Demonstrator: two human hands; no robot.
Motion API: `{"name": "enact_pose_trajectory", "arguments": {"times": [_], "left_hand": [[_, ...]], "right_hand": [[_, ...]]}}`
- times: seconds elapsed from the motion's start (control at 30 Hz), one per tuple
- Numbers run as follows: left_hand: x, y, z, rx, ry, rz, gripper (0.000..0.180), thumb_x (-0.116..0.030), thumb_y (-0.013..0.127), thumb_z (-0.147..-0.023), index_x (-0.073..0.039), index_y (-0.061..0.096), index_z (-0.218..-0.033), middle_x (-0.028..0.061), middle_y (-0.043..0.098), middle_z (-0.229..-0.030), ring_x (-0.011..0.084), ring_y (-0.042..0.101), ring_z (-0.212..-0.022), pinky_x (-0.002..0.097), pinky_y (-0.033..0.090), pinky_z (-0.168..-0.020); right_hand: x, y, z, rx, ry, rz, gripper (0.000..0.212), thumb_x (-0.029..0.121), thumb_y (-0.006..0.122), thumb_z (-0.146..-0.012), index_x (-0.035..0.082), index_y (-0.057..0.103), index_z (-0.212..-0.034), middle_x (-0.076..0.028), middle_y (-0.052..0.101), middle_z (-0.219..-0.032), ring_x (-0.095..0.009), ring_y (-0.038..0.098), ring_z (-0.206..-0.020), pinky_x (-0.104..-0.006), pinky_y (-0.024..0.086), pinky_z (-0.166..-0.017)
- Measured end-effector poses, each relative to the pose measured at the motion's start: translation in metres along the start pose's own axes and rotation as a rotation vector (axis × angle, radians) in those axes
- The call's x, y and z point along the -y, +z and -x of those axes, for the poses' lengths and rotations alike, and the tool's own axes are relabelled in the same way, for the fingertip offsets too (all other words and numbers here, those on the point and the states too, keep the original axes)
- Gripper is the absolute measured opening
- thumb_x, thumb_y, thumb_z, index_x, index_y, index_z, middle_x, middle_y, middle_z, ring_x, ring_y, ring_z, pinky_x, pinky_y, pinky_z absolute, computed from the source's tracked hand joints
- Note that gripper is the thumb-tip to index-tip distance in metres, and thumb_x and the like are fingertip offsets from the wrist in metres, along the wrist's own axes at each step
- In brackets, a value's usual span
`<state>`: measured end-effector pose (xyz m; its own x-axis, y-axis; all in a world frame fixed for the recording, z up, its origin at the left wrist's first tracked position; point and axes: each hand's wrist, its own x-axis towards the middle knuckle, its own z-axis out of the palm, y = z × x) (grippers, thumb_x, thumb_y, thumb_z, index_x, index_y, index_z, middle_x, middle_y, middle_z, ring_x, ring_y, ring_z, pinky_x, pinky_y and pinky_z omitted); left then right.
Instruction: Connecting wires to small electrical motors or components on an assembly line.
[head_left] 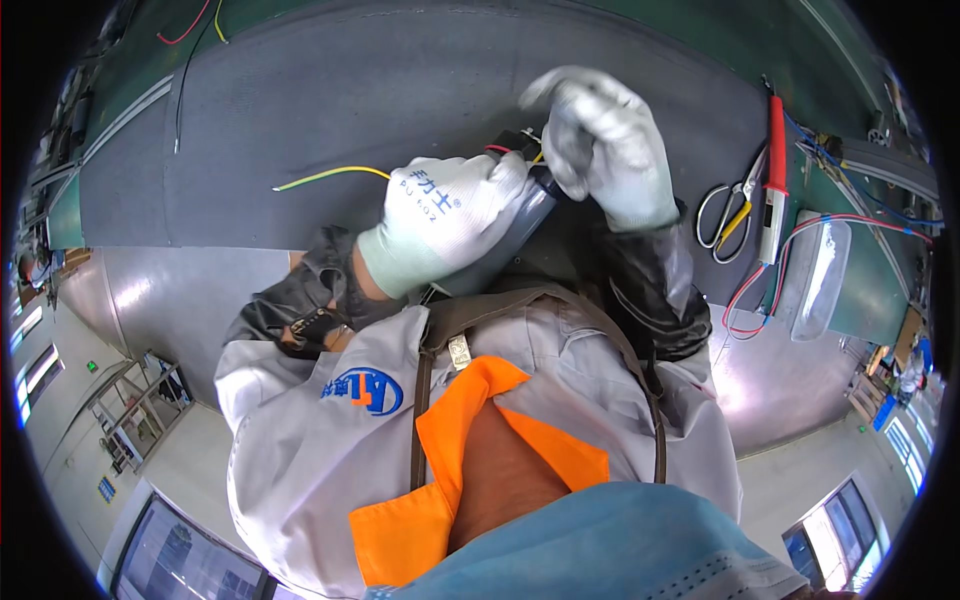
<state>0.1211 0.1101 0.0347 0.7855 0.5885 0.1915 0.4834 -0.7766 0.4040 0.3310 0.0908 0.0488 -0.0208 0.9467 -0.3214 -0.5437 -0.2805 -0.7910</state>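
- Fingers of the left hand [455, 215], in a white knit glove, are wrapped shut around a dark grey cylindrical part [528, 215], gripping its body from the left.
- Yellow wire [330, 176] runs out leftward from behind that hand and lies across the dark grey mat [350, 90] that covers the bench.
- At the upper end of the cylindrical part, short red and yellow wire ends show near a small black piece; their exact attachment is too hidden to tell.
- The right hand [605, 150], also white-gloved, sits just above and to the right of the part, its fingers curled together and touching the part's upper end; whether they pinch anything small there cannot be told.
- Both forearms wear dark sleeve covers over a pale grey work jacket with an orange collar.
- Further right on the bench, well apart from the hands, lie scissors [725, 212] with pale handles.
- Just beside the scissors stands a long tool with a red handle [775, 160], lying lengthwise along the mat's edge.
- At the far right rests a clear plastic tray [818, 275], with red and blue wires looping around it.
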Motion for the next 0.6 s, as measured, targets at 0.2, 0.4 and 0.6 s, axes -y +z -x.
{"name": "enact_pose_trajectory", "arguments": {"times": [0.2,0.4,0.6], "left_hand": [[0.017,0.002,-0.022,0.168,0.378,-0.08,0.029,-0.016,0.065,-0.079,-0.004,0.061,-0.105,0.0043,0.061,-0.071,0.0215,0.063,-0.057,0.037,0.047,-0.049],[0.002,0.009,-0.024,0.234,0.516,-0.082,0.04,-0.016,0.065,-0.077,0.003,0.062,-0.112,0.0047,0.057,-0.069,0.0218,0.06,-0.057,0.0368,0.047,-0.05],[-0.011,0.002,-0.032,0.164,0.325,-0.159,0.04,-0.02,0.072,-0.082,0.001,0.064,-0.115,0.0096,0.06,-0.081,0.0249,0.063,-0.07,0.0373,0.049,-0.06]], "right_hand": [[0.009,-0.03,0.037,-0.035,0.08,0.255,0.026,0.015,0.054,-0.101,-0.008,0.067,-0.101,0.003,0.041,-0.055,-0.006,0.037,-0.044,-0.0235,0.026,-0.042],[0.0,-0.015,-0.02,0.136,0.133,-0.077,0.017,0.007,0.058,-0.099,-0.003,0.07,-0.104,-0.003,0.06,-0.074,-0.008,0.05,-0.054,-0.0235,0.038,-0.046],[0.008,-0.112,0.055,-0.578,-0.474,1.354,0.023,0.01,0.062,-0.095,0.004,0.069,-0.116,-0.012,0.068,-0.095,-0.025,0.069,-0.082,-0.0395,0.055,-0.073]]}}
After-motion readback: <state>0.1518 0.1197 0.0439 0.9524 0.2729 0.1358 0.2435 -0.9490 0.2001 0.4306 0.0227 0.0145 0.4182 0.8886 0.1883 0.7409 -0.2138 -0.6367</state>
